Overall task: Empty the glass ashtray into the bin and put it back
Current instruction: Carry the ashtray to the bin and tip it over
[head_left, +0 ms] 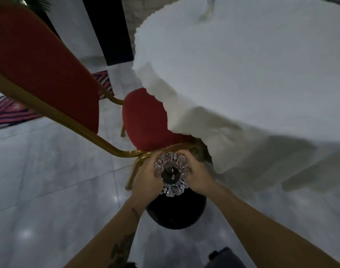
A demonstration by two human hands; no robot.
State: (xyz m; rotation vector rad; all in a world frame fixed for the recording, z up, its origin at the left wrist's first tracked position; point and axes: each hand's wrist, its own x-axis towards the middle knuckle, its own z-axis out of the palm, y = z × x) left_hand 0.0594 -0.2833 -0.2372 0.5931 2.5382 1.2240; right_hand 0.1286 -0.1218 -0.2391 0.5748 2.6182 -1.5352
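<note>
1. Both hands clamped on glass ashtray: left hand on its left rim, right hand on its right.
2. Held level, mouth up, directly above black bin.
3. Round, no long axis; probably tip next.
4. Return spot: white-clothed surface, up-right.

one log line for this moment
step: emptying | ashtray: held over bin | left hand: gripping | right hand: gripping | chair: beside table

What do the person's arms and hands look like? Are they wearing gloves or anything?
No gloves and no sleeves in view: both forearms are bare up to the picture's edge. The left hand has no ring or watch that I can see, and its forearm carries dark tattoos, one small near the wrist and a bigger one further up. The right hand and its forearm look plain, with no markings.
</note>
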